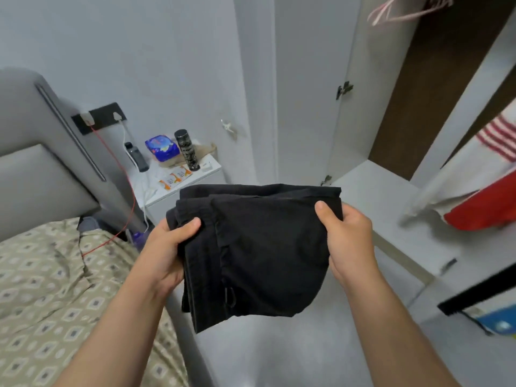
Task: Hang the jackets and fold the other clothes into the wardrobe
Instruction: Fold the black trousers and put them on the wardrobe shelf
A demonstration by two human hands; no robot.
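Note:
A folded black garment (259,247) hangs in the air in front of me, held by both sides. My left hand (167,252) grips its left edge, thumb on top. My right hand (349,241) grips its right edge the same way. The open wardrobe (371,196) stands to the right, with a pale shelf just beyond the garment. A white, red and striped garment (480,191) hangs at the wardrobe's right side. Pink hangers (405,9) show blurred at the top.
A bed (55,275) with a patterned sheet lies at the left. A white nightstand (181,185) behind the garment carries a bottle, a blue packet and cables. The wardrobe door (304,93) stands open. Grey floor lies below.

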